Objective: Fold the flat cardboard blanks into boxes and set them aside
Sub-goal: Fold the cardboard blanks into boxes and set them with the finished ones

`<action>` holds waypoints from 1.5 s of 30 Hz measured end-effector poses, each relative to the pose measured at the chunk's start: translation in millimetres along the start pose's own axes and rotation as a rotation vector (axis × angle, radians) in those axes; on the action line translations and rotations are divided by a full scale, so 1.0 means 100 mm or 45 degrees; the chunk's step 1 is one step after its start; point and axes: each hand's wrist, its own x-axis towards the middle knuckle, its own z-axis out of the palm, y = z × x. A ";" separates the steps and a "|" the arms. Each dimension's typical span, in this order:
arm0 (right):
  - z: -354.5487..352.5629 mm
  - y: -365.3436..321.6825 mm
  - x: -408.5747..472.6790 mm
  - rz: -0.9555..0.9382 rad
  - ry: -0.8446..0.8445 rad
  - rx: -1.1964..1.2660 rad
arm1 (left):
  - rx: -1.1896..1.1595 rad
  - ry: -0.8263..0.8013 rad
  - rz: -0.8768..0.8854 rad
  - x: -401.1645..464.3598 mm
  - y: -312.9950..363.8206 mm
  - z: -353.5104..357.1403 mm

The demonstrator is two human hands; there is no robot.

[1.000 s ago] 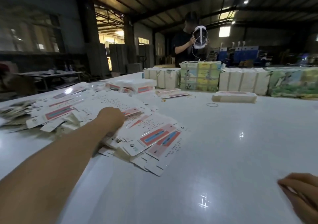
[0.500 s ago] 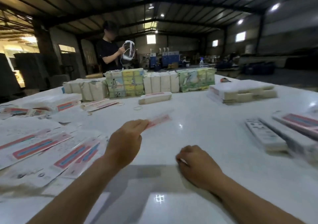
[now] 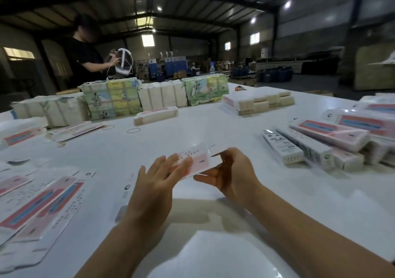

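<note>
Both hands hold one flat cardboard blank (image 3: 198,159), white with a pink panel, just above the middle of the white table (image 3: 213,128). My left hand (image 3: 157,183) lies against its near left end with straight, spread fingers. My right hand (image 3: 229,176) grips the right end, thumb under the near edge and fingers curled round the far side. More flat blanks (image 3: 42,200) are spread on the table to the left. Folded boxes (image 3: 316,143) lie piled on the right.
Wrapped bundles of blanks (image 3: 111,98) line the table's far edge, with a low white stack (image 3: 258,100) at the right and a single box (image 3: 156,115) in front. Rubber bands (image 3: 133,130) lie mid-table. A person (image 3: 85,57) holding a headset stands behind the bundles.
My left hand lifted one blank off the left pile and carried it to the middle. My right hand came up from the table and took its right end. The view swung right.
</note>
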 end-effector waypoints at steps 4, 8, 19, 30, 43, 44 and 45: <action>-0.02 -0.07 -0.06 0.010 -0.171 0.063 | -0.081 0.046 0.018 0.01 0.02 -0.01; -0.02 -0.10 -0.10 -0.061 -0.313 -0.070 | -0.102 0.090 0.043 0.00 0.02 -0.05; -0.07 -0.09 -0.11 0.016 -0.395 -0.272 | -0.280 0.165 -0.069 0.00 0.01 -0.10; -0.13 -0.05 -0.09 -0.062 -0.357 -0.628 | 0.054 0.033 0.138 0.01 0.03 -0.20; -0.13 -0.02 -0.08 0.040 -0.258 -0.817 | -0.084 -0.023 -0.030 0.02 0.00 -0.27; -0.12 -0.03 -0.07 0.044 -0.246 -0.789 | -0.112 -0.008 -0.062 0.02 0.00 -0.27; -0.11 -0.04 -0.07 0.034 -0.211 -0.728 | -0.148 0.002 -0.111 0.03 -0.01 -0.27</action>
